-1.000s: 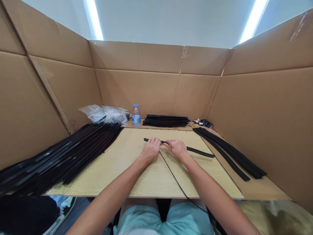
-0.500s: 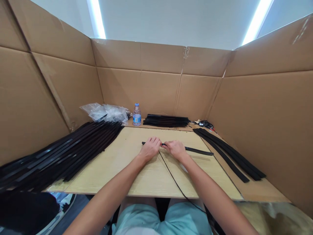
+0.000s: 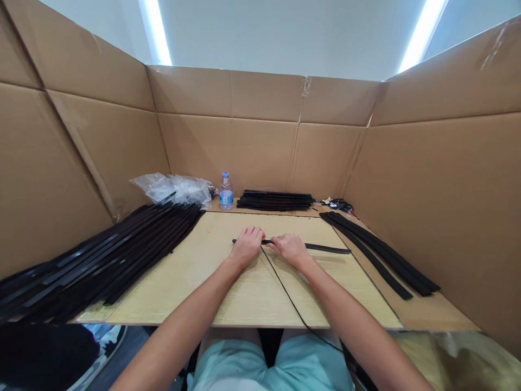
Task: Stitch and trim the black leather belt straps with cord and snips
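Observation:
A narrow black strip [image 3: 328, 248] runs crosswise above the pale board, one end poking out left of my left hand [image 3: 248, 243] and a longer end reaching right. My left hand is closed on the strip near its left end. Close beside it, my right hand [image 3: 288, 247] pinches the same strip, with a short dark stretch showing between the two. From my left hand a thin black cord [image 3: 285, 289] slants down over the board's front edge to my lap. What the fingertips do underneath is hidden.
Many long black strips [image 3: 122, 255] are piled at the left. A plastic bag [image 3: 175, 187], a water bottle [image 3: 226, 191] and a stack of black strips [image 3: 274, 200] line the back. Several strips [image 3: 378, 247] lie at the right, near tangled cords [image 3: 340, 205]. Cardboard walls [image 3: 228, 136] enclose the board [image 3: 175, 288].
The strip's right end sits slightly higher and further left. Both hands stay on the strip, close together. The whole view has shifted slightly.

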`<state>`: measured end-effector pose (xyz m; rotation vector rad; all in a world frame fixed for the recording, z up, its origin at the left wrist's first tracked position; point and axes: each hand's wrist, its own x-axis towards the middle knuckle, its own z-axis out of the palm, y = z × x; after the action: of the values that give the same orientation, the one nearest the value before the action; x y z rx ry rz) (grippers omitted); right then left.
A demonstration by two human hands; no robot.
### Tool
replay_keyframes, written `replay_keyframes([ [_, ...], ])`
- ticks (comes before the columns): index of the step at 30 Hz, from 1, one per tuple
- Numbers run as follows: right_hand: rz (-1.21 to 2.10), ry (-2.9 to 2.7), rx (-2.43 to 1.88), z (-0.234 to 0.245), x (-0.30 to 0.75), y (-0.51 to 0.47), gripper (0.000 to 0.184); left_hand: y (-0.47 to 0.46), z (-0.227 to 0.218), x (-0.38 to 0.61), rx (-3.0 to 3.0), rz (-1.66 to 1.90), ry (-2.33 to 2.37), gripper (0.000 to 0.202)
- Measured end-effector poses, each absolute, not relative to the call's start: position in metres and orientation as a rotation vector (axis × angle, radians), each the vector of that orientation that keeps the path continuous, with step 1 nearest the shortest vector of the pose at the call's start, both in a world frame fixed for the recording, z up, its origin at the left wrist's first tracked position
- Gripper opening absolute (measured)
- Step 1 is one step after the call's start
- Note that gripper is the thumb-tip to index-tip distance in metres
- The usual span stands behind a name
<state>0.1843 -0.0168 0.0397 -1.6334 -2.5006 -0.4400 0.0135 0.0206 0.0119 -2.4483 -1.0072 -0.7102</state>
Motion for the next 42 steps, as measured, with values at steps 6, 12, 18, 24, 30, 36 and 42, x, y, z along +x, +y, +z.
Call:
replay_keyframes([
  [6, -0.509, -2.521, -1.55, 0.034, 0.187, -0.014, 0.032, 0.026, 0.007, 0.014, -2.489, -0.847, -1.095, 0.008],
  [12, -0.58, -2.54, -1.456, 0.029, 0.19, -0.011, 0.031, 0.028, 0.008, 0.013, -2.564, -0.977, -1.125, 0.008],
  [18, -0.636, -2.571, -1.362, 0.022, 0.196, -0.009, 0.031, 0.027, 0.01, 0.009, -2.614, -1.158, -1.194, 0.005],
  [24, -0.626, -2.603, -1.311, 0.018, 0.199, -0.007, 0.04, 0.027, 0.009, 0.008, -2.69, -1.292, -1.242, 0.008],
  [30, -0.596, -2.579, -1.369, 0.019, 0.197, -0.007, 0.035, 0.024, 0.012, 0.002, -2.813, -1.392, -1.251, 0.009],
  [36, -0.551, -2.543, -1.438, 0.022, 0.197, -0.009, 0.031, 0.027, 0.019, -0.013, -2.887, -1.464, -1.252, 0.013],
  [42, -0.546, -2.422, -1.501, 0.023, 0.205, -0.004, 0.03, 0.045, 0.015, -0.032, -2.543, -1.835, -1.581, 0.019],
])
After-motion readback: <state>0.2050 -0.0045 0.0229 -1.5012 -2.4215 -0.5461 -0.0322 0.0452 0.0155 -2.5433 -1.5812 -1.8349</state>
